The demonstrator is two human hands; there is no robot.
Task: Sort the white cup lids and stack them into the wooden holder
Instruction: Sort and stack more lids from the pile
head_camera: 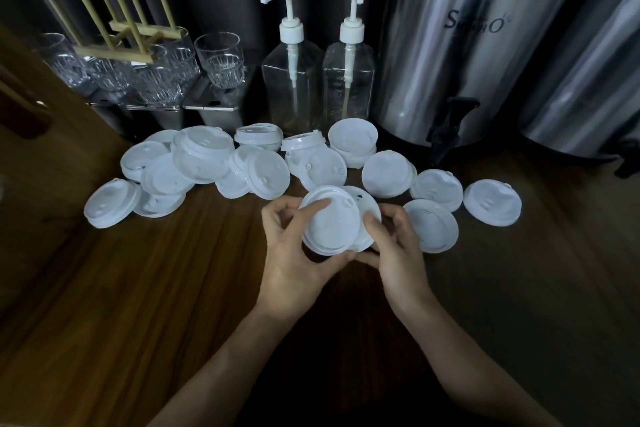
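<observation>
Okay, head view. The landmark is the steel urn (467,45) at the back right of the table (138,288), with its black tap facing you.

Both your hands are in front of the urn and left of its tap, meeting over the table. The left hand (294,253) has its grip closed on the held lids (330,225), one finger across the top rim and the thumb under the near edge. The right hand (398,246) has its grip narrow, with the thumb on the right edge of the same lids and the fingers curled behind. It looks like two lids overlapped, the rear one offset toward the urn. I can't tell whether they're nested.

The loose lids (207,163) lie in a scattered band from below the urn's tap out to the far left. Some overlap and some are tilted, and a few single ones lie just right of your hands.

The wooden holder (131,42) is far left of the urn at the back. It sits on top of the glasses (221,59) with its dowels angled up, and it carries no lids.

Two pump bottles (292,87) stand just left of the urn.
</observation>
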